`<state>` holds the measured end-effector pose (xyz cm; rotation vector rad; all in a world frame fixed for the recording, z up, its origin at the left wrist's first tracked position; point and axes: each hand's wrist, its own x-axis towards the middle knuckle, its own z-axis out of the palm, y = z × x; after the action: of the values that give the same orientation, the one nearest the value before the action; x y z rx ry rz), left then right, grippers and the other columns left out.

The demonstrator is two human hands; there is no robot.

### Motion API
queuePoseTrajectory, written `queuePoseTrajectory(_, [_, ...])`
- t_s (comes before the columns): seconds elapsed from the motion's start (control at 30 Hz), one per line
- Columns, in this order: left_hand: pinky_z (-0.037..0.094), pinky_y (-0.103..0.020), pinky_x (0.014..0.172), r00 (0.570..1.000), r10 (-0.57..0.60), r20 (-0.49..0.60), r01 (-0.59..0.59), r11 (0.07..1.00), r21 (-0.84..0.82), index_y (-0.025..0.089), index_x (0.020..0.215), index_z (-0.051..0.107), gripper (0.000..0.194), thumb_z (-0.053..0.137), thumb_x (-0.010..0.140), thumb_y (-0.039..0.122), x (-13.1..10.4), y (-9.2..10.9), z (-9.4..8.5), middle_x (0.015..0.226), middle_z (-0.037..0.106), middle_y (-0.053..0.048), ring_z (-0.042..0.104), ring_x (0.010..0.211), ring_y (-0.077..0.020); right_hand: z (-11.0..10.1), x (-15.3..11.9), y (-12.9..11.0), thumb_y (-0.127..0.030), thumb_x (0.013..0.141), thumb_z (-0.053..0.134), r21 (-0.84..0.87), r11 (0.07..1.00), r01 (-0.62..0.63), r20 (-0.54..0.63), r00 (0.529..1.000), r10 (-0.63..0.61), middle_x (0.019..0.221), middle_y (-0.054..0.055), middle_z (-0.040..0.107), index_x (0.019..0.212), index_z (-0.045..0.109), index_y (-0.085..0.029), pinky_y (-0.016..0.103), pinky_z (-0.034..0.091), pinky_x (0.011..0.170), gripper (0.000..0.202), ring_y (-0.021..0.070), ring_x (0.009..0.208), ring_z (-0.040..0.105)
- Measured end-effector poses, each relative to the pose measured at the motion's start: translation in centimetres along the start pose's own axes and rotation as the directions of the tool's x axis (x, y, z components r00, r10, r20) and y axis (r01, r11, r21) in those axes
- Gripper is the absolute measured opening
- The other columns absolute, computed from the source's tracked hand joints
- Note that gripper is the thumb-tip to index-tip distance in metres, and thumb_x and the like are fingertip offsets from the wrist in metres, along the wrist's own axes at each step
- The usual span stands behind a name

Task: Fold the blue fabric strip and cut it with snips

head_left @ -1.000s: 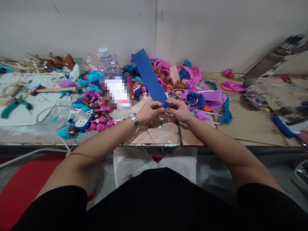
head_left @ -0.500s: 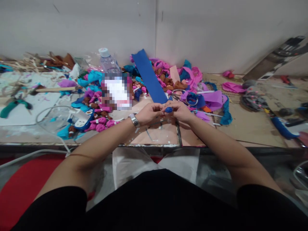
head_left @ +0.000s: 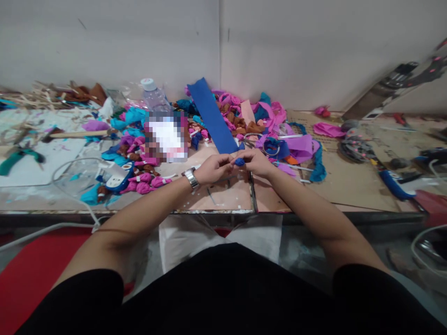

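Over the front middle of the table, my left hand (head_left: 213, 169) and my right hand (head_left: 257, 162) meet at the fingertips. Between them is a small dark blue bundle (head_left: 239, 162) that looks like gathered crepe paper. Both hands are closed in a pinch on it, and the fingers cover part of it. Just beyond my fingers a flat blue crepe-paper strip (head_left: 213, 118) lies slanted over a heap of crumpled paper pieces (head_left: 232, 118) in pink, brown and teal. To the right of my right hand lie purple paper (head_left: 302, 148) and a ring-shaped roll (head_left: 271, 147).
A clear bottle (head_left: 153, 95) with a white cap stands at the back, behind a blurred-out bright rectangle (head_left: 169, 137). Leftward are a blue-and-white power strip (head_left: 120, 177), a hammer (head_left: 80, 134) and green-handled pliers (head_left: 16, 160). Tied pink bundles (head_left: 144, 185) lie near the left wrist.
The whole view has shifted slightly, so things appear a little further left. My hands keep hold of the blue bundle, with the fingers only slightly moved.
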<state>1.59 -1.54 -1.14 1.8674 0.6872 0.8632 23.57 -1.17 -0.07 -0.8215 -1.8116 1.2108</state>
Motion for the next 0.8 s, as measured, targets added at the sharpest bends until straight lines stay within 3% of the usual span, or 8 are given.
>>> queuePoseTrajectory(0.1, [0.044,-0.026,0.068,0.999,0.053,0.000,-0.052,0.987,0.152,0.017,0.084,0.066,0.025,0.065,0.094,0.040,0.1,0.6,-0.3,0.076,0.067,-0.001,0.057,0.070,-0.0137,0.3,-0.2,-0.4,-0.061,0.067,0.093,0.045,0.999,-0.018,-0.023,1.000,0.019,0.084,0.003,0.072,0.078,0.079,-0.017,0.031,0.053,0.076,0.047,0.0163,0.081,0.065])
queuePoseTrajectory(0.2, [0.044,-0.026,0.069,1.000,0.018,0.018,-0.021,0.973,0.231,0.017,0.088,0.062,0.021,0.060,0.095,0.037,0.2,1.3,-0.3,0.077,0.066,-0.001,0.059,0.071,-0.0144,0.8,-0.5,-0.4,-0.052,0.070,0.093,0.165,0.984,-0.072,-0.059,0.995,0.082,0.090,0.002,0.072,0.085,0.080,-0.017,0.029,0.052,0.079,0.040,0.0148,0.082,0.064])
queuePoseTrajectory(0.43, [0.045,-0.027,0.070,0.994,-0.099,0.045,0.079,0.942,0.327,0.017,0.088,0.059,0.028,0.052,0.099,0.041,0.8,1.8,-0.7,0.081,0.068,-0.002,0.060,0.073,-0.0150,1.3,-0.6,0.0,-0.049,0.070,0.093,0.261,0.948,-0.183,-0.051,0.978,0.203,0.067,-0.005,0.058,0.088,0.077,-0.016,0.022,0.031,0.057,0.041,0.0072,0.059,0.040])
queuePoseTrajectory(0.6, [0.045,-0.028,0.073,0.992,-0.108,0.062,0.076,0.918,0.389,0.017,0.090,0.059,0.026,0.050,0.100,0.039,0.3,2.2,-0.9,0.084,0.068,-0.003,0.059,0.075,-0.0153,1.5,-0.3,0.5,-0.049,0.070,0.092,0.233,0.963,-0.133,-0.056,0.987,0.150,0.087,0.002,0.073,0.088,0.079,-0.016,0.027,0.049,0.075,0.040,0.0155,0.081,0.063])
queuePoseTrajectory(0.67, [0.044,-0.028,0.074,0.992,-0.111,0.052,0.080,0.911,0.405,0.016,0.090,0.060,0.029,0.050,0.101,0.041,-0.1,2.7,-0.9,0.085,0.067,-0.003,0.059,0.078,-0.0154,1.6,-0.3,0.6,-0.049,0.070,0.092,0.217,0.969,-0.116,-0.047,0.990,0.130,0.091,0.003,0.074,0.088,0.079,-0.017,0.029,0.052,0.082,0.039,0.0177,0.088,0.065])
queuePoseTrajectory(0.73, [0.042,-0.028,0.072,0.991,-0.133,0.032,0.105,0.891,0.441,0.015,0.094,0.063,0.032,0.050,0.103,0.043,-0.7,3.6,-0.6,0.084,0.065,-0.003,0.056,0.076,-0.0150,1.6,-0.4,0.4,-0.050,0.070,0.091,0.204,0.973,-0.107,-0.052,0.991,0.120,0.090,0.002,0.073,0.086,0.078,-0.018,0.028,0.052,0.080,0.038,0.0172,0.088,0.065])
queuePoseTrajectory(0.8, [0.042,-0.027,0.071,0.991,-0.131,0.009,0.111,0.872,0.477,0.013,0.109,0.066,0.034,0.055,0.102,0.044,-1.7,4.7,-0.1,0.089,0.066,-0.004,0.056,0.076,-0.0150,1.7,-0.7,0.1,-0.052,0.073,0.090,0.201,0.971,-0.130,-0.055,0.988,0.144,0.084,0.001,0.070,0.086,0.077,-0.018,0.024,0.049,0.067,0.039,0.0134,0.075,0.060])
